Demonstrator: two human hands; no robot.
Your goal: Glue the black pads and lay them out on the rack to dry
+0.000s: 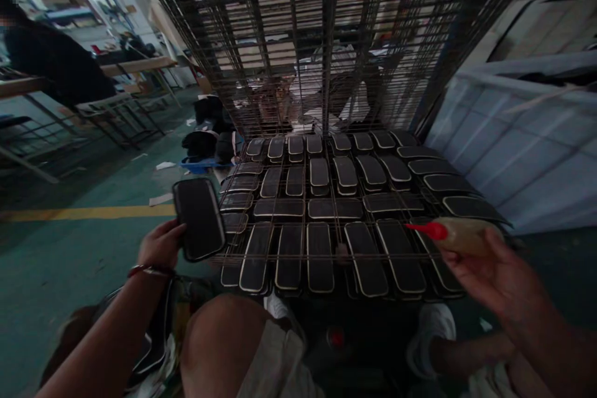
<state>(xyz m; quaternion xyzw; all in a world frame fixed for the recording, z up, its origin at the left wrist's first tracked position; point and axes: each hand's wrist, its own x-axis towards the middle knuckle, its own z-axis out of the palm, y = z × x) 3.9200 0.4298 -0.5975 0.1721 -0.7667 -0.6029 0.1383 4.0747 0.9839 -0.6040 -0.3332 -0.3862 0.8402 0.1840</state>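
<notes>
My left hand pinches the edge of a dark rectangular panel with rounded corners and a thin pale rim, held upright left of the rack. In my right hand is a squeeze bottle with yellowish contents and a red pointed nozzle, lying sideways and aimed left. Between the hands a wire rack shelf bears rows of similar dark panels, each with a pale line along its edge. The bottle's nozzle is above the near right panels; contact cannot be made out.
Wire shelves rise steeply behind the panels. A large pale bin stands at the right. At the left a person sits by a table, and a blue crate with dark items is on the floor. My knee is below the rack.
</notes>
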